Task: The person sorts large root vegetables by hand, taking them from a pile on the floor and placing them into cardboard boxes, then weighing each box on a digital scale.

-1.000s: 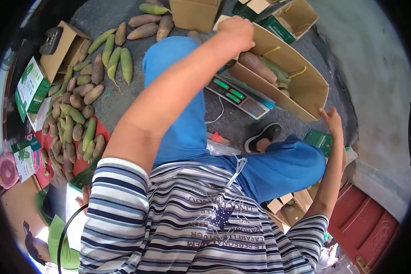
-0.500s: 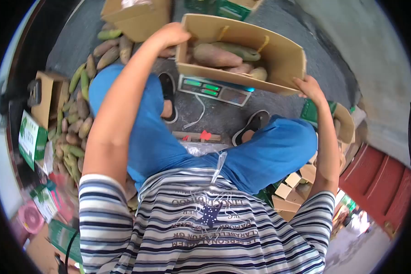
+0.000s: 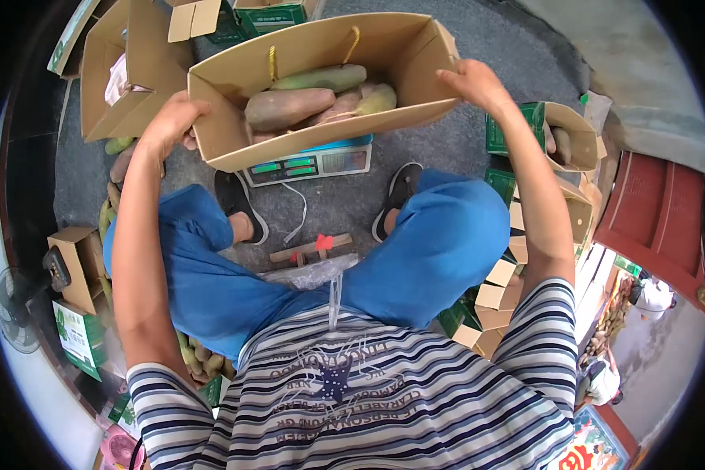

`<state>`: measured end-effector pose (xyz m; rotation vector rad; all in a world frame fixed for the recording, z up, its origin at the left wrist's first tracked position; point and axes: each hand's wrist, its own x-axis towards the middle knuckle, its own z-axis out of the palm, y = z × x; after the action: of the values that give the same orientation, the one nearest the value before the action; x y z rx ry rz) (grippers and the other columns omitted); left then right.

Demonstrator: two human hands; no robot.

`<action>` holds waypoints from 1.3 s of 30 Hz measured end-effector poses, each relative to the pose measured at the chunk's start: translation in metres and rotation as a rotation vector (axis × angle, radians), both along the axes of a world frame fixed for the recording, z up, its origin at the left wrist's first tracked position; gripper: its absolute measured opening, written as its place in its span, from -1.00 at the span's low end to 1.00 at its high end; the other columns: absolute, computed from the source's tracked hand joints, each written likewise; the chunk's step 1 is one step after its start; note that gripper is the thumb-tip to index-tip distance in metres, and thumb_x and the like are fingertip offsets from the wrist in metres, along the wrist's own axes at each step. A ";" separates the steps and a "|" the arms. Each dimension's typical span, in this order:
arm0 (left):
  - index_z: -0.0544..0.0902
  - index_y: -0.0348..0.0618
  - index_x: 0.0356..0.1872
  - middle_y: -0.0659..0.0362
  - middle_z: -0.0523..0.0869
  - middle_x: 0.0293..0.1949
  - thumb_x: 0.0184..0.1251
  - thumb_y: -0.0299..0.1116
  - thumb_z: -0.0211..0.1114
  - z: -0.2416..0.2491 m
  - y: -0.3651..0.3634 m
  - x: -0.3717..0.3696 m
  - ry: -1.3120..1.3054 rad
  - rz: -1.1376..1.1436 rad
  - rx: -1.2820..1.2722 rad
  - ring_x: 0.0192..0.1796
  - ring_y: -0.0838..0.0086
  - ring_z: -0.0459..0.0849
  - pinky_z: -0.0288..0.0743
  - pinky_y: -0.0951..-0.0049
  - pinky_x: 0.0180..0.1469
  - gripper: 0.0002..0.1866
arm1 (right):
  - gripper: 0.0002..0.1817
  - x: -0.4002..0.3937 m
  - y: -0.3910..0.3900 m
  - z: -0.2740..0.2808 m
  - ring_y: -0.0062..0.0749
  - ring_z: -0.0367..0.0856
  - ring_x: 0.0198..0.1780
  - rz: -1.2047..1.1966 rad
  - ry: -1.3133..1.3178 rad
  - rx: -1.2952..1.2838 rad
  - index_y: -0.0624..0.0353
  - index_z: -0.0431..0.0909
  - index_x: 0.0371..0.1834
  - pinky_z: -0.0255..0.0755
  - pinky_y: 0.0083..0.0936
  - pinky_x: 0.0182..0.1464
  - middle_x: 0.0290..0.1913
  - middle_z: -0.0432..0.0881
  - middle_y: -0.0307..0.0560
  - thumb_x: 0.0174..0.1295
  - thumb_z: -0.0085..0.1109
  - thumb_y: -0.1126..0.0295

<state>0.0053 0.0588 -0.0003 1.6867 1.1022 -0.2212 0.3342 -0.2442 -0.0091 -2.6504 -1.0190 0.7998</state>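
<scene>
An open cardboard box (image 3: 235,78) with yellow cord handles is gripped at both ends. My left hand (image 3: 175,124) is closed on its left end, thumb over the rim. At the opposite end, the fingers of my right hand (image 3: 476,82) wrap the edge. Inside lie several long, thick vegetables, including a reddish-brown one (image 3: 288,108) and a green one (image 3: 321,77). Below the box, partly hidden by it, a digital scale (image 3: 345,161) shows lit green displays. A white cord (image 3: 298,215) runs from the scale on the floor.
Another tall open box (image 3: 106,94) stands at the left. Green-and-brown boxes (image 3: 517,129) line the right side, one holding vegetables. A small wooden stool (image 3: 321,247) with red on it sits between my legs. At far left is a fan (image 3: 16,309); people (image 3: 654,298) are beyond the red door (image 3: 654,211).
The view has swung to the right, so the box and scale appear further left. The box's slant in view has reversed, its right end now higher. Both hands keep hold of it.
</scene>
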 end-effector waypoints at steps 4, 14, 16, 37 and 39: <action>0.59 -0.20 -0.17 0.25 0.61 -0.54 0.23 -0.29 0.11 0.004 -0.029 0.058 -0.108 -0.070 -0.078 -0.61 0.59 0.55 0.34 0.57 -0.69 -0.75 | -0.53 0.072 -0.024 0.012 -0.18 0.69 -0.30 -0.045 -0.107 0.012 0.25 0.66 -0.22 0.50 -0.34 -0.14 -0.34 0.70 0.08 0.15 0.14 0.01; 0.60 -0.52 -0.29 -0.12 0.69 -0.37 0.20 -0.36 0.15 -0.100 -0.155 0.269 -0.506 -0.094 -0.187 -0.43 0.16 0.73 0.65 0.32 -0.54 -0.69 | -0.45 0.246 -0.143 0.058 -0.02 0.63 -0.03 -0.208 -0.749 -0.082 0.12 0.60 0.00 0.44 -0.25 0.02 -0.17 0.67 0.12 0.22 0.04 -0.12; 0.58 -0.43 -0.12 -0.07 0.69 -0.29 0.23 -0.37 0.13 -0.119 -0.184 0.298 -0.501 -0.034 -0.304 -0.36 0.22 0.72 0.67 0.34 -0.48 -0.69 | -0.47 0.262 -0.159 0.056 0.02 0.61 -0.03 -0.286 -0.779 -0.126 0.04 0.60 -0.01 0.45 -0.20 0.00 -0.15 0.66 0.12 0.24 0.00 -0.14; 0.42 -0.28 0.13 -0.14 0.57 -0.05 0.34 -0.32 0.16 0.060 -0.145 0.064 -0.128 -1.094 0.093 -0.04 0.06 0.61 0.45 0.22 0.01 -0.60 | -0.50 0.089 -0.025 -0.160 0.00 0.49 0.14 -0.138 -0.186 0.179 0.18 0.42 0.16 0.37 -0.18 0.18 0.14 0.49 0.15 0.21 0.07 0.15; 0.42 -0.30 0.12 -0.11 0.59 -0.11 0.32 -0.34 0.17 0.049 -0.135 0.045 -0.063 -0.972 0.038 -0.14 0.11 0.65 0.47 0.26 -0.05 -0.60 | -0.43 0.110 -0.034 -0.179 0.00 0.46 0.18 -0.299 -0.255 0.073 0.22 0.36 0.21 0.35 -0.17 0.21 0.17 0.46 0.20 0.19 0.09 0.13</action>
<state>0.0506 -0.0761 0.0490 2.1300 0.1593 -0.7482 0.4444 -0.2787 -0.1885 -2.7965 -0.6594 0.3631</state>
